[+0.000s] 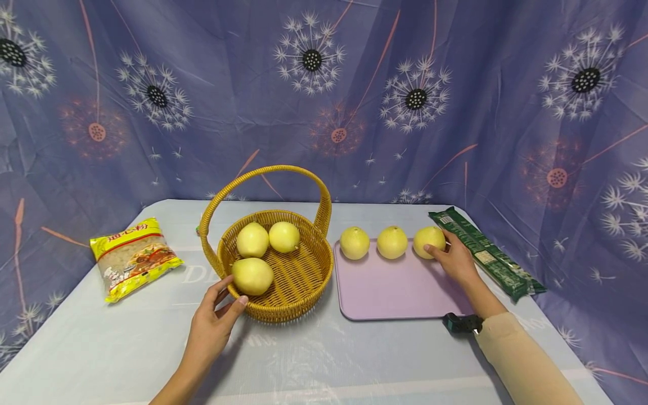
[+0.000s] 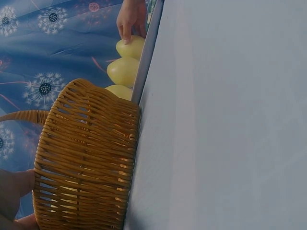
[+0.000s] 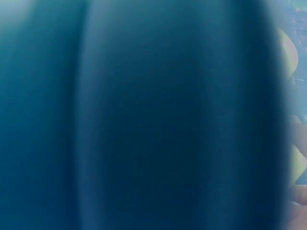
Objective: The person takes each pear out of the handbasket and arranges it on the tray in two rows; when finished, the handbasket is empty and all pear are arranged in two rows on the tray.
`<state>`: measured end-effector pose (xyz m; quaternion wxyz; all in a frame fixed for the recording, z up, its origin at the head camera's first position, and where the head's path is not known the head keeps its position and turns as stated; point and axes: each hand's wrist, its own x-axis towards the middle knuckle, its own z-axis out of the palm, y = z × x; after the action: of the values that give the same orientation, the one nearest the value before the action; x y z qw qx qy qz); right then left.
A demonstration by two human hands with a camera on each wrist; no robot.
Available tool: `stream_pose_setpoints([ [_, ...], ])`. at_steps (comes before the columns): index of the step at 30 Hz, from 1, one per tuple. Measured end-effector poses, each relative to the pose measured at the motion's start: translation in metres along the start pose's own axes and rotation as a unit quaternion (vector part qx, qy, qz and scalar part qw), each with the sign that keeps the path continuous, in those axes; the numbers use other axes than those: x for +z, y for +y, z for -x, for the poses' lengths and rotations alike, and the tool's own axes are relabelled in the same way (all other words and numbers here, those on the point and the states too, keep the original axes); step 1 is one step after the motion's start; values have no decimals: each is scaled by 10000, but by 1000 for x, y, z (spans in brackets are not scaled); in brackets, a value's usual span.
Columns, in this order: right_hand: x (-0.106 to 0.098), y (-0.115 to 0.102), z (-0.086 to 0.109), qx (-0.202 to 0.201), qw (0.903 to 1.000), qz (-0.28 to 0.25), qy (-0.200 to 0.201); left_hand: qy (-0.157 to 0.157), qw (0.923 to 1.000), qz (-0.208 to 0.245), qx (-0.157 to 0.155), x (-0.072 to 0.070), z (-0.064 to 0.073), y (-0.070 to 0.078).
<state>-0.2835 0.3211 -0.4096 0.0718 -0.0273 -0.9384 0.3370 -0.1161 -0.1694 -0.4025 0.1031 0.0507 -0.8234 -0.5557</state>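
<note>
A round golden wicker basket (image 1: 291,312) with a tall arched handle stands left of the middle of the table, and three yellow-green pears (image 1: 253,241) lie inside it. My left hand (image 1: 215,320) pinches the near-left part of its rim, seen also in the left wrist view beside the basket's wall (image 2: 86,158). On the right, my right hand (image 1: 458,259) grips the rightmost pear (image 1: 426,242) between thumb and fingers, at the far edge of a lilac tray (image 1: 395,292). Two more pears (image 1: 392,243) sit in a row left of it. A blurred dark shape hides most of the right wrist view.
A yellow food packet (image 1: 134,259) lies at the table's left. Long green packets (image 1: 483,253) lie slantwise along the right, close to my right forearm. A purple dandelion-patterned curtain (image 1: 243,101) hangs behind the white-covered table (image 1: 324,360).
</note>
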Motion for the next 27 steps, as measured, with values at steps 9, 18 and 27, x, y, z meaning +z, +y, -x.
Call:
stream_pose_setpoints([
  [9, -12, -10, 8, -59, 10000, -13, 55, 2, 10000, -12, 31, 0, 0, -1],
  [18, -16, -49, 29, -836, 9946, -114, 599, -33, 10000, 0, -19, -1, 0, 1],
  [27, 1, -105, 48, -1786, 9811, -549, 501, -33, 10000, 24, -6, 0, 0, 0],
])
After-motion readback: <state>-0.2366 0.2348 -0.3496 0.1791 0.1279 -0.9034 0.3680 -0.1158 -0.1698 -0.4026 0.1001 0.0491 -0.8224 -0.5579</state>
